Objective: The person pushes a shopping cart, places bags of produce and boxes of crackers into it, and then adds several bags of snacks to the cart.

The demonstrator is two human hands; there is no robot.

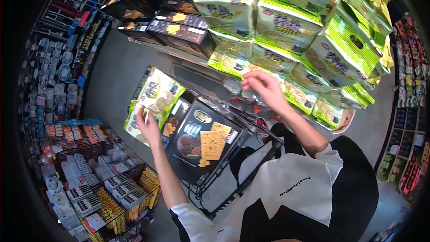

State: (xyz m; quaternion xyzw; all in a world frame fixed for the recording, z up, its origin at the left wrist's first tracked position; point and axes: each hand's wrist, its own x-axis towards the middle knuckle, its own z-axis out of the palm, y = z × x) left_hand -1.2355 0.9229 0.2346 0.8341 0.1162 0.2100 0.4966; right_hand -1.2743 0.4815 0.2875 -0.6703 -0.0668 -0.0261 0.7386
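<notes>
My left hand (148, 125) is over the cart at left, with its fingers bent and pressed at the edge of a green-and-white cracker bag (132, 127). Another such cracker bag (157, 90) lies against it, printed with round crackers. Beside them in the cart lies a large black cracker box (204, 139) showing square crackers. My right hand (264, 88) is raised in front of the stacked green bags (280, 22), fingers loosely bent and holding nothing. The black cart handle (274, 141) runs between my arms and my body.
Black cracker boxes (181, 36) are stacked left of the green bags on the low display. A wire rack (107, 175) with small packs stands at lower left. Shelves of hanging goods (60, 62) line the far left, and more shelves (407, 121) stand at right. Grey floor (112, 71) shows between.
</notes>
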